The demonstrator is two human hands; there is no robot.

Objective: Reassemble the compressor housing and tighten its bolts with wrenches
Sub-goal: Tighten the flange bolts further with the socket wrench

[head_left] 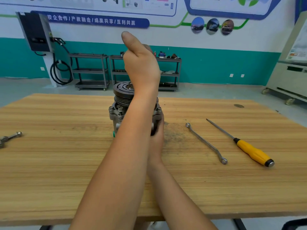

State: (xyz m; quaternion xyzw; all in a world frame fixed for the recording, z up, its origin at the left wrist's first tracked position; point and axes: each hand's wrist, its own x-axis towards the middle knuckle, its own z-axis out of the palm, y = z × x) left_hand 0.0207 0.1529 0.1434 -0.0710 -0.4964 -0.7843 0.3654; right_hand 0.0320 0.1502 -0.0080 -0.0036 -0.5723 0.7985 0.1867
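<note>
Compressor (118, 113): closed, bolts look seated.
Wrench (206, 144): right of compressor; tightening remains.
Right hand (157, 136): my fingers grip compressor.
Left hand (141, 63): curled above compressor, hold unclear.

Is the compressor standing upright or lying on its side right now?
Upright. The compressor stands on the table with its pulley on top, and the right hand holds its side.

I see a pale, striped wooden table (66, 163). A grey metal compressor (118, 105) stands upright at its middle, with a dark grime smudge (174, 135) just beside it on the right. Farther right lie a silver double-ring wrench (206, 143) and a yellow-handled screwdriver (240, 143), apart from each other. A steel tool (10, 137) lies at the left edge.
</note>
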